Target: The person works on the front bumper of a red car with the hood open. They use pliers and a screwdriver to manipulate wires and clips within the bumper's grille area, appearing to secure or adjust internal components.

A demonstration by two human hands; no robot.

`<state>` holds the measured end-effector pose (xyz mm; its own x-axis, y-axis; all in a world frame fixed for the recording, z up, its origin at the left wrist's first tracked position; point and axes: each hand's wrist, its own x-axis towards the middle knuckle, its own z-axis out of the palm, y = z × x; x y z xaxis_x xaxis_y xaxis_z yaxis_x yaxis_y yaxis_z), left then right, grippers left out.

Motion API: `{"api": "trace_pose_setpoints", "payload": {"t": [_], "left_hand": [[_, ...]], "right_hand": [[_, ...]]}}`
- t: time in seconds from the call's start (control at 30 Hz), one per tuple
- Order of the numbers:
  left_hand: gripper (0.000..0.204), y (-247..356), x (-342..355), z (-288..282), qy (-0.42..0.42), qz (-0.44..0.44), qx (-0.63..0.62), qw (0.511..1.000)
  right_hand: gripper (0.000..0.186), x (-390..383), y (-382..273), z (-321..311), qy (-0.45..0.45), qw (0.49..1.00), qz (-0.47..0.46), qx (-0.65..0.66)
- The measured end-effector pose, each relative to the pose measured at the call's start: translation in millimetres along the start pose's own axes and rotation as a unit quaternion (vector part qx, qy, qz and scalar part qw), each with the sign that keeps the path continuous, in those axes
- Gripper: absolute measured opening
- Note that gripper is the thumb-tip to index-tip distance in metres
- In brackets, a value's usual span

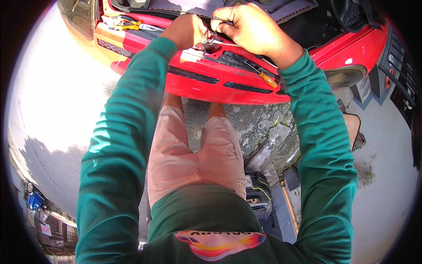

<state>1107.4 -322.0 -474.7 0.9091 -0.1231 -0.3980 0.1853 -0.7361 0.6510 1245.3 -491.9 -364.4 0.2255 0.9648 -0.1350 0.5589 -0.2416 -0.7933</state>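
Observation:
Both my hands are over the front edge of a red car (193,91) with its engine bay uncovered. My left hand (187,31) is closed, fingertips pressed together beside a small metal latch-like part (207,45); what they grip is hidden. Just to its right, my right hand (257,31) pinches a small dark piece (224,21) between thumb and fingers, its kind too small to tell. A pale rod or cable (226,43) runs under the right hand. Yellow-handled pliers (132,26) lie on the car's front panel at left. A screwdriver (267,80) with an amber handle rests at right.
Black mesh grilles (193,75) span the bumper, and a headlight (347,77) sits at its right end. A dark tool bag (259,200) stands on the ground by my legs, near a long wooden handle (289,207). Broken concrete (277,136) lies right of my feet.

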Motion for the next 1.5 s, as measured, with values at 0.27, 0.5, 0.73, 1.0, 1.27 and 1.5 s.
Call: {"api": "trace_pose_setpoints", "payload": {"t": [0.27, 0.5, 0.73, 1.0, 1.27, 1.5], "left_hand": [[0.019, -2, 3, 3, -0.004, -0.013, 0.004, 1.0], [0.02, -22, 8, 12, 0.023, 0.101, 0.04, 0.994], [0.02, -14, 8, 10, -0.016, 0.02, -0.025, 0.999], [0.02, -21, 2, 8, -0.02, 0.07, 0.023, 0.997], [0.012, 2, -13, 8, 0.042, -0.058, -0.066, 0.995], [0.023, 8, -11, 5, 0.046, -0.092, -0.075, 0.992]], "right_hand": [[0.004, -6, 2, 11, -0.009, 0.999, 0.052, 0.009], [0.005, -18, 16, 21, 0.031, 0.995, 0.082, 0.052], [0.006, -26, 11, 26, 0.028, 0.987, 0.129, 0.094], [0.007, -23, 23, 37, 0.097, 0.983, 0.102, 0.116], [0.005, -23, 10, 34, 0.03, 0.98, 0.14, 0.135], [0.005, -23, 13, 34, 0.028, 0.985, 0.126, 0.116]]}}
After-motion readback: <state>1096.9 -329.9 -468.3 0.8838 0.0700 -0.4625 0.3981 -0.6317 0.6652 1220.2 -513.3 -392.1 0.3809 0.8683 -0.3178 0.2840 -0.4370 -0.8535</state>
